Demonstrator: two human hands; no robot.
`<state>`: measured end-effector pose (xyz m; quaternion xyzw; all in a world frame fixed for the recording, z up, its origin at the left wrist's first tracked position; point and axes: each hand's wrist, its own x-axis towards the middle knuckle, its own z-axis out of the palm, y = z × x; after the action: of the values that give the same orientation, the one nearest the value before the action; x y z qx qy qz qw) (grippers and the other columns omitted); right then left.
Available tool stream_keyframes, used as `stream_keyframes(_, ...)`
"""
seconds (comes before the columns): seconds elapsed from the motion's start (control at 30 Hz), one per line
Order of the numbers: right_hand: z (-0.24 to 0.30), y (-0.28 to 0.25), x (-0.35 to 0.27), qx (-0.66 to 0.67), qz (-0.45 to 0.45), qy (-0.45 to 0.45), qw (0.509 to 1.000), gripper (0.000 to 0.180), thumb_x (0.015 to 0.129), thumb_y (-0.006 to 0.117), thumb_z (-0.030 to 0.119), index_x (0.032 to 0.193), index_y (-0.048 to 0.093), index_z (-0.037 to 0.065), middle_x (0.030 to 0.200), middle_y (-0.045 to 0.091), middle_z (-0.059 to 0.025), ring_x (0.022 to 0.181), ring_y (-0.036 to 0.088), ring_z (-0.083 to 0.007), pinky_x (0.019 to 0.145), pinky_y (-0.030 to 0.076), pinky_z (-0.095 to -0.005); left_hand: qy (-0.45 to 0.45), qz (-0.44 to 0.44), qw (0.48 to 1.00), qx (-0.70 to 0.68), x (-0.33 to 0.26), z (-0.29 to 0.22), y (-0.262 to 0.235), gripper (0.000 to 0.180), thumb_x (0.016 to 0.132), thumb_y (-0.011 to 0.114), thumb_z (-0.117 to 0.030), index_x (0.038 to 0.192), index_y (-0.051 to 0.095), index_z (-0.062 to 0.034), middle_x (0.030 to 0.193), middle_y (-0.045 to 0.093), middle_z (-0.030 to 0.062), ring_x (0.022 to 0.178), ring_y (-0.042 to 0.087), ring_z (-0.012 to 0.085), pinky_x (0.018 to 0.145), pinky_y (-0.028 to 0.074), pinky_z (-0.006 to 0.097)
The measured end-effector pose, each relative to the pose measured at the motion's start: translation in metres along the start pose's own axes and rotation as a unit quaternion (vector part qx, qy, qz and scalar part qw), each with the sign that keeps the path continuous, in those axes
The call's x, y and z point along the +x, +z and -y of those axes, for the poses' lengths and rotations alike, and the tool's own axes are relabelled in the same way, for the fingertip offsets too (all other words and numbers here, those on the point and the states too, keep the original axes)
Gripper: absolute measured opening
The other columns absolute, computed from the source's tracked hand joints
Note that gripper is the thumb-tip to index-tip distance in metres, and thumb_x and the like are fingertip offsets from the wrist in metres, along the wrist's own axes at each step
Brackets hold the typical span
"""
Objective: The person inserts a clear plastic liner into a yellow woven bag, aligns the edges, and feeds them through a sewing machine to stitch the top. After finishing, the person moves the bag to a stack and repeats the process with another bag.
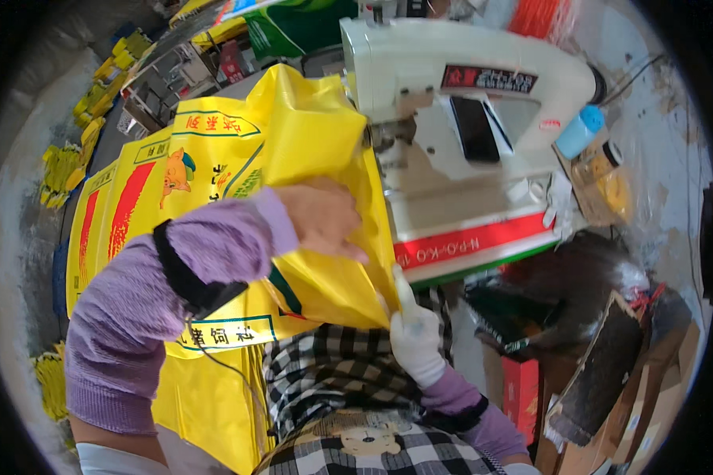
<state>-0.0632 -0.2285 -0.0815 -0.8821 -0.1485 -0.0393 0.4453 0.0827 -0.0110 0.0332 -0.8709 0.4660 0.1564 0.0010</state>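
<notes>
A yellow printed plastic feed bag (214, 186) is spread across the work surface, its right edge beside the sewing machine (416, 127). My left hand (321, 214), bare, is closed on the bag's upper layer with the fingers curled and the thumb toward the right. On the bag's lower right edge, my right hand (416, 336) in a white glove pinches the plastic, with the index finger stretched along the rim. More yellow bags (95, 229) lie beneath and to the left. The machine's needle area is partly hidden by the bag.
A phone (475, 131) lies on the machine bed. To the right stand a blue bottle (580, 132) and a jar (608, 178) with yellow contents. A white, red and green sack (475, 241) lies along the machine. Cardboard (598, 372) and dark plastic (554, 285) fill the lower right.
</notes>
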Motion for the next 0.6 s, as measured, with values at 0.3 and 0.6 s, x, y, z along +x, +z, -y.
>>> stream_keyframes(0.3, -0.056, 0.048, 0.164, -0.069, -0.085, -0.093, 0.990, 0.049, 0.088, 0.058, 0.028, 0.133, 0.053, 0.011, 0.058, 0.056, -0.0152, 0.059, 0.060, -0.0353, 0.063, 0.050, -0.0461, -0.069, -0.145, 0.969, 0.187, -0.093, 0.063, -0.107, 0.021, 0.074, 0.067, -0.027, 0.076, 0.062, -0.0061, 0.076, 0.058, 0.0103, 0.086, 0.054, 0.0324, 0.087, 0.042, 0.044)
stream_keyframes(0.6, 0.068, -0.022, 0.104, 0.125, 0.072, -0.356, 0.923, 0.045, 0.062, 0.079, 0.020, 0.102, 0.065, 0.005, 0.108, 0.062, -0.0133, 0.110, 0.056, -0.0362, 0.096, 0.043, -0.0490, 0.090, -0.210, 0.959, 0.169, -0.099, -0.129, -0.095, 0.027, 0.067, 0.065, -0.012, 0.094, 0.064, -0.0104, 0.090, 0.059, 0.0042, 0.102, 0.059, 0.0199, 0.104, 0.044, 0.038)
